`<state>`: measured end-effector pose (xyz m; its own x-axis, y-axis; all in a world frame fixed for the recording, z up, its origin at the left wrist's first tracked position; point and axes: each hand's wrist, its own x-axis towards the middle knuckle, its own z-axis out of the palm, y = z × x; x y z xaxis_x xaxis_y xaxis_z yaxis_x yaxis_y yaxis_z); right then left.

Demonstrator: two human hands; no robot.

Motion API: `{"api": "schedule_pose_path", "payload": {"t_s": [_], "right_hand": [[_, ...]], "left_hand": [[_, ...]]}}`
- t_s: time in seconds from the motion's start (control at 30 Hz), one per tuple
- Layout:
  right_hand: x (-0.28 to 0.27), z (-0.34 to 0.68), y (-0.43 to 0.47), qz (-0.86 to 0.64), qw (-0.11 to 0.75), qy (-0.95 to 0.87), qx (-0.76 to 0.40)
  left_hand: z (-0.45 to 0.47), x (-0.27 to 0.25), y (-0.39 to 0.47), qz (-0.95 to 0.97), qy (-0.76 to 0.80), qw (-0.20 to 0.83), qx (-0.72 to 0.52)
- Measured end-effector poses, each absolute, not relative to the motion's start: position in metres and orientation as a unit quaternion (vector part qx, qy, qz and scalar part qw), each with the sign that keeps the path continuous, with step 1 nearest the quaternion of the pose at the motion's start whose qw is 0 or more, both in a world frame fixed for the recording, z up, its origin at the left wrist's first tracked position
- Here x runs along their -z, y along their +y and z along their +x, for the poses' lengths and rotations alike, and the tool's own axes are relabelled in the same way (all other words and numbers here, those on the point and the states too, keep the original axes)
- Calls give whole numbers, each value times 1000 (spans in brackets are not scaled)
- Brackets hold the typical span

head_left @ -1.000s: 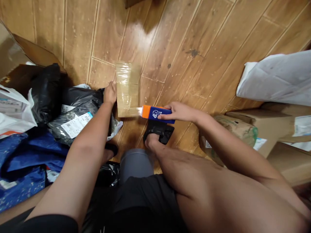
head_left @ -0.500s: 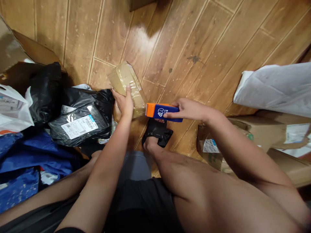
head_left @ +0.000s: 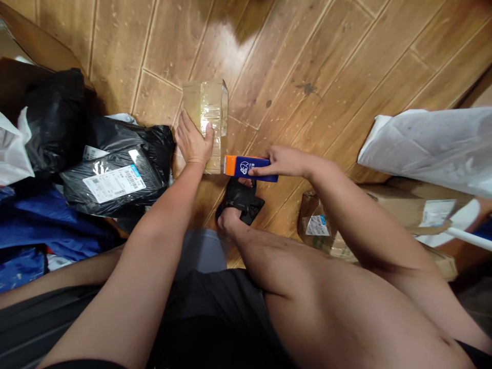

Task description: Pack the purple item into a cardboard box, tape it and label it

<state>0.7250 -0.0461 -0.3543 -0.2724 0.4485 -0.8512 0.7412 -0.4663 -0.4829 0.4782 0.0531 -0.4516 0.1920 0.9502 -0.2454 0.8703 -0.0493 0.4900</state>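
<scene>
My left hand (head_left: 193,142) grips a taped brown cardboard box (head_left: 212,100), thumb on its top and fingers spread along its left side. Clear shiny tape covers the box, which stands on the wooden floor. In my right hand (head_left: 285,161) is a small blue and orange box (head_left: 243,168) with a white cartoon print, pinched between thumb and fingers. Its orange end is close to the cardboard box's lower right corner; whether they touch I cannot tell.
To the left lie black plastic parcels (head_left: 115,179) with white labels and a blue bag (head_left: 77,225). On the right are several cardboard boxes (head_left: 407,205) and a white wrapped package (head_left: 426,148). My sandalled foot (head_left: 236,197) stands below the small box.
The cardboard box has turned upright in view under my left hand and shifted slightly up. My right hand and the blue and orange box sit a little further left; the whole view has shifted.
</scene>
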Motion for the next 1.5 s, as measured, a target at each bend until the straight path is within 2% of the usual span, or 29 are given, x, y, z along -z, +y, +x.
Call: {"api": "schedule_pose_path", "payload": {"t_s": [0.13,0.43,0.77,0.93,1.13,1.2,1.33,1.5], "right_hand": [[353,727,-64,611,131,489,609],[356,702,-37,607,234,532,541],[339,657,-18,641,276,548,461],[350,665,-29,696,276,513,419],[379,728,-63,836,153,406,336],[394,746,-73,870,137,366,302],[430,762,-84,897,84,336,275],[465,757,-93,912,-23,324,253]], "left_hand": [[479,455,52,724,634,260,-78],[485,456,49,731,625,256,-101],[489,454,45,684,646,313,-133],[485,455,47,700,644,287,-111],[481,453,51,705,650,267,-90],[480,447,53,710,648,262,-79],[484,430,45,733,639,225,-53],[500,416,21,741,644,185,42]]}}
